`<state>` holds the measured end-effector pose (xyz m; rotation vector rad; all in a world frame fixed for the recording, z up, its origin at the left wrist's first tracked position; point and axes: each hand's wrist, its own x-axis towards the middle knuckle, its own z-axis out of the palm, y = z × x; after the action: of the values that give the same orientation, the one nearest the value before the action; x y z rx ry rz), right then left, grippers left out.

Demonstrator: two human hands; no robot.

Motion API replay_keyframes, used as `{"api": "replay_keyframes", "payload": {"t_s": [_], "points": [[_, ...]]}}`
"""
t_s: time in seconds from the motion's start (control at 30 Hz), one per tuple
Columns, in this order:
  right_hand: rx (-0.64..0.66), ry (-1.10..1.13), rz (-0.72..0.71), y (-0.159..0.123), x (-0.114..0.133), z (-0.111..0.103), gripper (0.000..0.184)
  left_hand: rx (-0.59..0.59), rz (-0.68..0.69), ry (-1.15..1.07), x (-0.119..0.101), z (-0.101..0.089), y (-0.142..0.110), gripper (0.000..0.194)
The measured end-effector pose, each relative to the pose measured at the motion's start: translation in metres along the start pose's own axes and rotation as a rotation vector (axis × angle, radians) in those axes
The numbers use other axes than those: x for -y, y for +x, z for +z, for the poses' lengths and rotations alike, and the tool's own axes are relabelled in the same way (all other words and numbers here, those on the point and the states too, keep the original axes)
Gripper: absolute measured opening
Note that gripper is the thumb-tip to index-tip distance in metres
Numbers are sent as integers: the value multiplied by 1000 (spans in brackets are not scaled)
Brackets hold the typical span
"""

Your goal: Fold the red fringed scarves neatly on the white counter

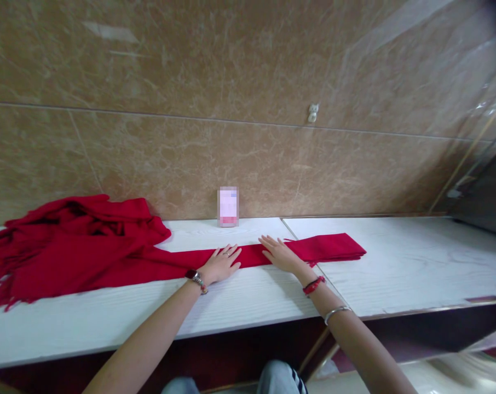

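A red fringed scarf [250, 256] stretches across the white tabletop. Its right part is folded into a narrow, layered strip, while the left part lies in a loose, crumpled heap with tassels at the far left. My left hand [220, 265] rests on the strip near its middle, fingers spread and palm down. A little to the right, my right hand [279, 254] also lies flat on the strip, its fingers stretched toward the wall. Neither hand grips the cloth. The folded end of the strip extends to the right beyond my right hand.
A small pixelated upright box or phone [228, 207] stands against the brown marbled wall [182, 158]. A small white bear-shaped hook [313, 113] is on the wall. The white table [412, 262] has a seam running across it. A dark grey object [484, 191] stands at the right end.
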<state>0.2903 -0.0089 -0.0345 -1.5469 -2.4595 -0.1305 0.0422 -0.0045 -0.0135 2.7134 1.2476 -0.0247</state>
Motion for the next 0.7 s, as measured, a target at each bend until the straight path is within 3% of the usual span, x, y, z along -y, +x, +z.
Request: {"api": "replay_keyframes", "payload": {"t_s": [0.1,0.2,0.4,0.57,0.7], "points": [[54,33,-101,3,20,3,48,-12,-23,7,1,2,2,56],[58,-14,-68,-2,19,6,47,7,-26,7,1,1,3,56],[-9,-228,61,-35,-38,7,47,33,-18,13,2,-1,3,58],[84,-409,212,-73,-97,-16,45,52,-26,35,3,-2,6,57],[100,-447,318,-82,-112,-31,45,40,-28,50,2,-1,5,57]]}}
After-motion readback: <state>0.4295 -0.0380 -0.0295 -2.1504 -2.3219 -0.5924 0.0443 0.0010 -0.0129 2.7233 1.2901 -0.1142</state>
